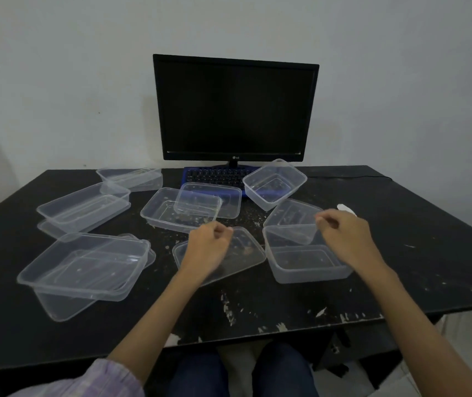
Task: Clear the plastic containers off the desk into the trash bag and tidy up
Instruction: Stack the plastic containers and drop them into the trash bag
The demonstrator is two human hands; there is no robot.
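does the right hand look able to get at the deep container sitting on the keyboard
Probably yes. The right hand hovers above the near containers with open air between it and the deep container on the keyboard. Nothing stands taller in between, so a forward reach should do.

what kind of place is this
Probably a home or small-office computer desk. A dark monitor stands against a plain wall with a keyboard in front of it, on a worn black desk littered with clear plastic containers and crumbs.
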